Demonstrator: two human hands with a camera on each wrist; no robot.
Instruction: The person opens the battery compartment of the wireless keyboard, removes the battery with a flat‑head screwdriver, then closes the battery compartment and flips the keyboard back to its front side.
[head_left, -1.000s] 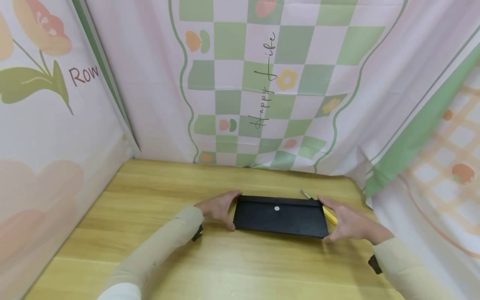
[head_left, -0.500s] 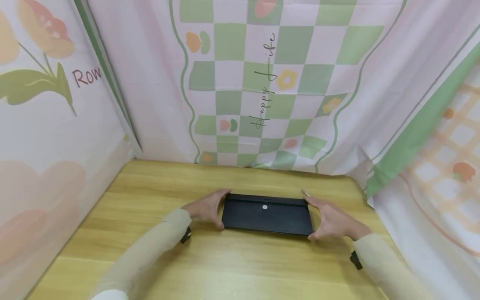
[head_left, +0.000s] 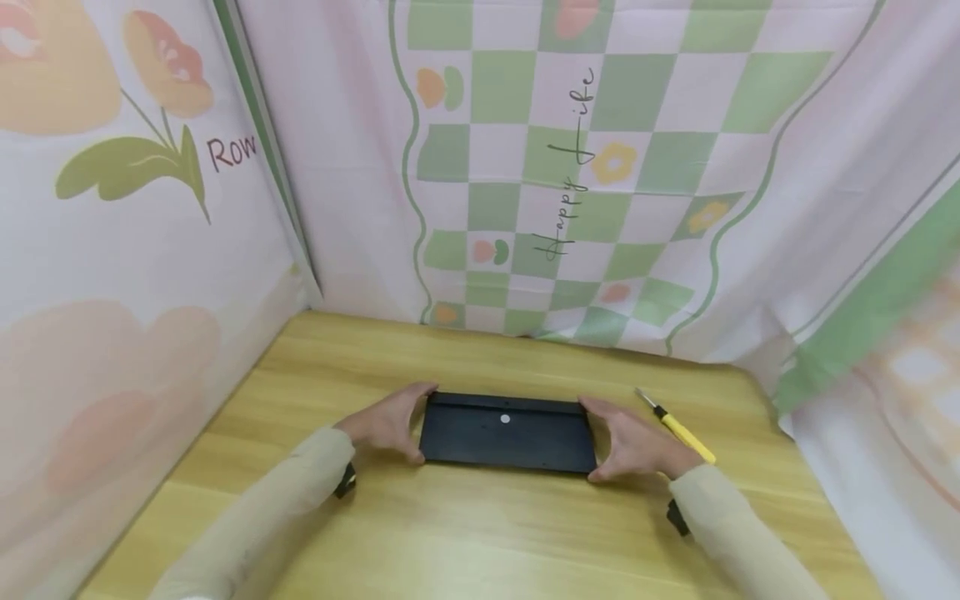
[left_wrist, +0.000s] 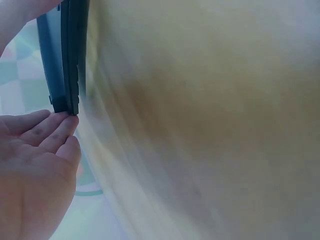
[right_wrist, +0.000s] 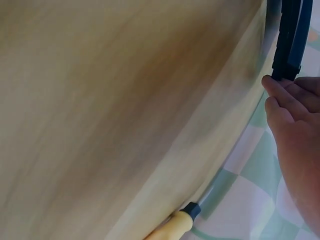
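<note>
Black flat panel (head_left: pixel 507 432) lies flat on the wooden table (head_left: pixel 465 533), mid-table. Left hand (head_left: pixel 386 423) grips its left end, right hand (head_left: pixel 632 442) its right end — fingers curled round the edges. Yellow-handled screwdriver (head_left: pixel 678 427) lies on the table just right of the right hand — untouched.

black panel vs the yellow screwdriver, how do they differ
The black panel is wide, flat and rectangular; the yellow screwdriver is thin and rod-like. The panel is held at its ends by the left hand and right hand; the screwdriver lies untouched. Both rest on the wooden table.
</note>
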